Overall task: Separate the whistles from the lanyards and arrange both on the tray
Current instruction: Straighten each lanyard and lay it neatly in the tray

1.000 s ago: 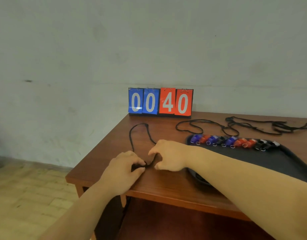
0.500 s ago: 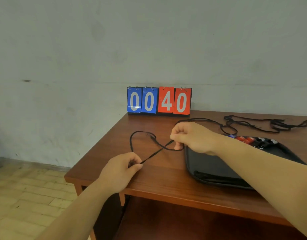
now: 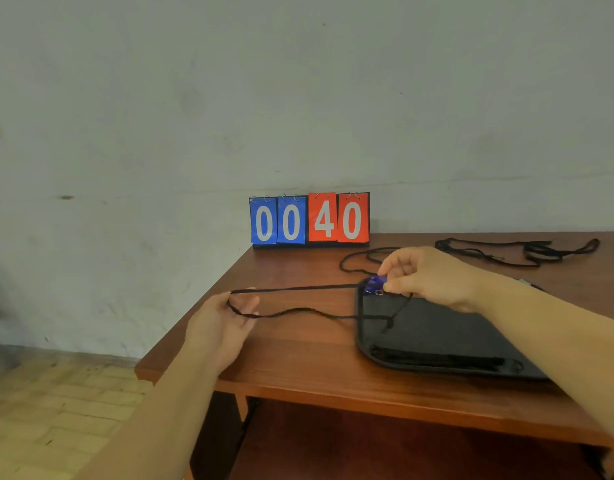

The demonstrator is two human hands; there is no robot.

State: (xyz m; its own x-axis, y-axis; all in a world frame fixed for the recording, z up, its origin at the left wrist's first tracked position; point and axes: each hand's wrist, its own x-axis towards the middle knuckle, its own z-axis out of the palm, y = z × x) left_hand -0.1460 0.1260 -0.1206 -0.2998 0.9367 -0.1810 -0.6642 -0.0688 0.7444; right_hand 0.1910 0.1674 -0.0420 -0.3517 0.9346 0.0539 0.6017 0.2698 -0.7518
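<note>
A black lanyard [image 3: 298,288] is stretched as a long loop between my hands above the table. My left hand [image 3: 222,317] holds the loop's left end, the cord running round its fingers. My right hand [image 3: 430,275] pinches the other end over the far left corner of the black tray [image 3: 437,334]; a short tail of cord hangs down onto the tray. Right at my fingertips a blue whistle [image 3: 376,283] with metal rings lies on that corner. My right hand and forearm hide the rest of the whistle row.
Bundled black lanyards [image 3: 437,358] lie along the tray's near edge. More loose lanyards [image 3: 506,251] lie on the wooden table [image 3: 298,358] behind the tray. A flip scoreboard [image 3: 309,220] reading 00 40 stands at the wall. The table's left and front edges drop to a tiled floor.
The hands have drawn apart, stretching the lanyard out. My right hand moved right and back to the tray's far corner; my left hand rose a little, its grip looser.
</note>
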